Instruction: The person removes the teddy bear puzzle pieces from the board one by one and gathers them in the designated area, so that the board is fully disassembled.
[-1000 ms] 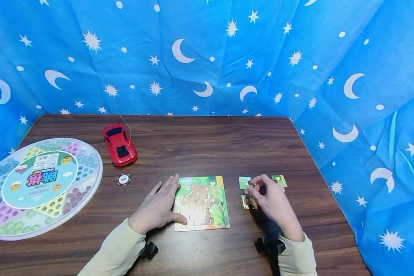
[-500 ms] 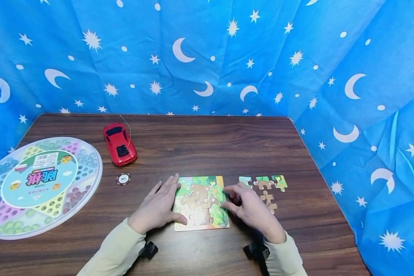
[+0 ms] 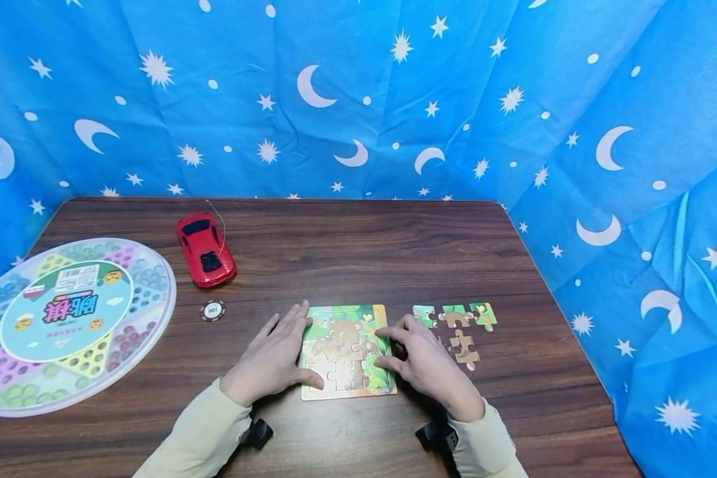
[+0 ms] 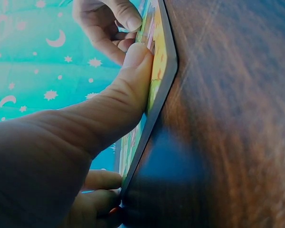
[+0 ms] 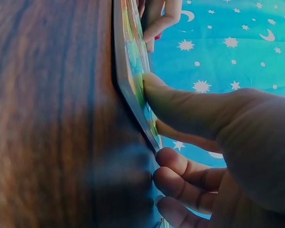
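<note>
A jigsaw puzzle [image 3: 346, 332] with a bear picture lies in its tray before me on the table. My left hand [image 3: 269, 358] rests along its left edge, fingers extended and thumb on its lower left part. The thumb presses on the border in the left wrist view. My right hand [image 3: 430, 365] is at the puzzle's right side, with thumb and index fingertips on its surface. In the right wrist view the other fingers bend loosely beside the tray edge. Loose jigsaw pieces lie right of it, among them a brown one [image 3: 465, 346] and a green corner piece [image 3: 484, 315].
A round Chinese checkers box [image 3: 149, 279] with marbles sits at the left. Nearby are a red toy car [image 3: 206, 249] and a poker chip [image 3: 213, 310]. A blue curtain [image 3: 311, 133] with moons and stars hangs behind and to the right of the wooden table [image 3: 358, 245].
My right hand has moved left from the loose pieces onto the puzzle's right side, fingertips shifting further inward in the last half second. The left hand has stayed in place.
</note>
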